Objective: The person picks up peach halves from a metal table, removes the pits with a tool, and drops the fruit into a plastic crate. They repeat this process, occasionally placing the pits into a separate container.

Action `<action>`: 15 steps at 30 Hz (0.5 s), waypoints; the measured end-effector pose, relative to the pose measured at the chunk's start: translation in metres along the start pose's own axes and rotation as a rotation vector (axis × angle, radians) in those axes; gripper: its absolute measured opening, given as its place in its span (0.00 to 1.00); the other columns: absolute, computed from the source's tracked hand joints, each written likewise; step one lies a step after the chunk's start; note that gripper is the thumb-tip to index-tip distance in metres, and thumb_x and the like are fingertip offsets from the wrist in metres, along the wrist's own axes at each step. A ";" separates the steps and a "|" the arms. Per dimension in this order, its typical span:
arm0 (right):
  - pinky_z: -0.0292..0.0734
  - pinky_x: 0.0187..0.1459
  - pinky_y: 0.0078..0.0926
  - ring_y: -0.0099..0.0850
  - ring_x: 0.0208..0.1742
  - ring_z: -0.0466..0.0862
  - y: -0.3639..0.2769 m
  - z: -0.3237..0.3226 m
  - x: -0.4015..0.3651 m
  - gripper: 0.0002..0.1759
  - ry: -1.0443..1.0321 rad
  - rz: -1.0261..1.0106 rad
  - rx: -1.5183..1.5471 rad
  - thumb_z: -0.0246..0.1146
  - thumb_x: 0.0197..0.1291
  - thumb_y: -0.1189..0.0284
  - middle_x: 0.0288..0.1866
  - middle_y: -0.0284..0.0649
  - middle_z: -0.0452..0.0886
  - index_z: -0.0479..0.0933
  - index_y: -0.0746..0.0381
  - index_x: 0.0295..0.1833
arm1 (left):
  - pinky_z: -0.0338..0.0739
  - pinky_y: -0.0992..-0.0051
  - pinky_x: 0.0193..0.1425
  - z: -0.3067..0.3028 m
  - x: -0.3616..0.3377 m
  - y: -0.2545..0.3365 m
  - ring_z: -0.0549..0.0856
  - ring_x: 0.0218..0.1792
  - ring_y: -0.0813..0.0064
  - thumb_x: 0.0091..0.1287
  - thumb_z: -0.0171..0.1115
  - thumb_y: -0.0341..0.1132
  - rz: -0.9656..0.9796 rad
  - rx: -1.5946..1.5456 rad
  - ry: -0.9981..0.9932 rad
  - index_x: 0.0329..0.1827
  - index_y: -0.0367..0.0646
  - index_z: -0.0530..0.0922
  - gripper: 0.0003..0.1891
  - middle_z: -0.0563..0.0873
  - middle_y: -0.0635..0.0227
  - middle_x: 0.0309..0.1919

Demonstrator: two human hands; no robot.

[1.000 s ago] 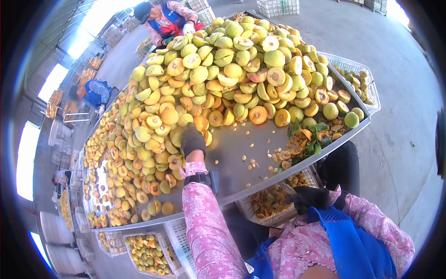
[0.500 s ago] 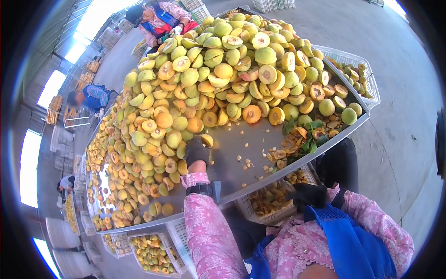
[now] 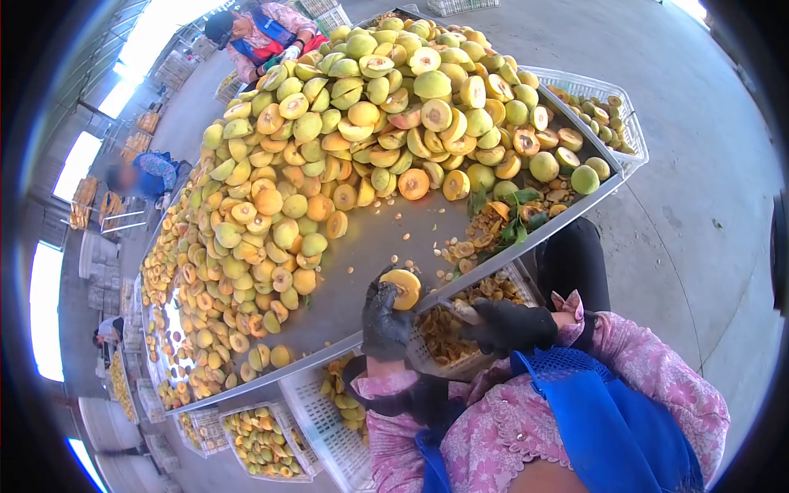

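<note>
My left hand point(image 3: 386, 322), in a black glove, is closed around a peach half point(image 3: 401, 289) with its yellow cut face up. It is above the front edge of the metal table point(image 3: 362, 246). To its right, my black-gloved right hand point(image 3: 514, 326) is closed on a small tool point(image 3: 463, 311) with a pale part sticking out toward the peach half. The tool's kind is hard to make out. A large heap of halved peaches point(image 3: 329, 131), green to orange, covers much of the table. Small pits point(image 3: 397, 257) lie scattered on the bare metal near my hands.
Below the table edge stands a crate of peach scraps point(image 3: 448, 333). White crates point(image 3: 329, 427) with peach halves stand to its left, another crate point(image 3: 629, 131) at the right. Leaves point(image 3: 519, 220) and scraps lie in the table's right corner. A co-worker point(image 3: 263, 37) sits across the heap.
My left hand has come back from the heap toward my body with a peach half. My right hand has moved left toward it, and its tool now shows.
</note>
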State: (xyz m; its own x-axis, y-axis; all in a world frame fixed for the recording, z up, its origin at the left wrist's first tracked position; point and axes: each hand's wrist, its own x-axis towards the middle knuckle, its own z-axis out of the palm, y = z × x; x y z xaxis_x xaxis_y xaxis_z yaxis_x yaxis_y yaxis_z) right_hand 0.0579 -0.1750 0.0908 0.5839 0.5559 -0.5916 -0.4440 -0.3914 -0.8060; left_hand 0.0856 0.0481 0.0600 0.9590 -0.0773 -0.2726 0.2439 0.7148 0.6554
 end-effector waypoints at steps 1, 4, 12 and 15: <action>0.70 0.19 0.25 0.26 0.20 0.77 -0.007 -0.001 -0.004 0.19 0.006 0.005 0.002 0.56 0.60 0.60 0.25 0.40 0.76 0.70 0.67 0.42 | 0.73 0.61 0.58 0.006 -0.006 -0.006 0.77 0.53 0.62 0.60 0.58 0.31 -0.006 -0.003 -0.004 0.58 0.38 0.70 0.21 0.77 0.59 0.50; 0.70 0.21 0.25 0.26 0.20 0.77 -0.021 -0.004 -0.015 0.19 0.016 -0.016 -0.049 0.55 0.60 0.60 0.24 0.39 0.76 0.69 0.68 0.41 | 0.70 0.68 0.62 0.021 -0.024 -0.018 0.76 0.53 0.67 0.62 0.52 0.29 0.028 0.116 0.010 0.61 0.35 0.67 0.22 0.74 0.56 0.53; 0.68 0.17 0.23 0.28 0.17 0.75 -0.029 -0.001 -0.019 0.20 0.023 0.020 -0.181 0.53 0.61 0.56 0.19 0.39 0.73 0.71 0.65 0.38 | 0.73 0.69 0.57 0.027 -0.044 -0.027 0.80 0.48 0.66 0.57 0.62 0.32 0.045 0.335 -0.011 0.57 0.36 0.69 0.24 0.80 0.59 0.47; 0.68 0.19 0.21 0.27 0.18 0.75 -0.025 0.004 -0.023 0.20 0.065 -0.082 -0.157 0.53 0.61 0.55 0.19 0.38 0.73 0.72 0.64 0.40 | 0.74 0.71 0.56 0.000 -0.034 -0.042 0.80 0.48 0.68 0.57 0.62 0.27 0.243 0.684 -0.096 0.57 0.35 0.68 0.23 0.80 0.59 0.47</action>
State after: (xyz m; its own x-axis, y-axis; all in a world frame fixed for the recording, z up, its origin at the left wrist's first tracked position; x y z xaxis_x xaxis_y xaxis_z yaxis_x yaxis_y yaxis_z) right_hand 0.0533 -0.1752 0.1250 0.6586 0.5443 -0.5197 -0.2847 -0.4590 -0.8416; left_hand 0.0428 0.0211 0.0419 0.9983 -0.0544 -0.0209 0.0277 0.1282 0.9914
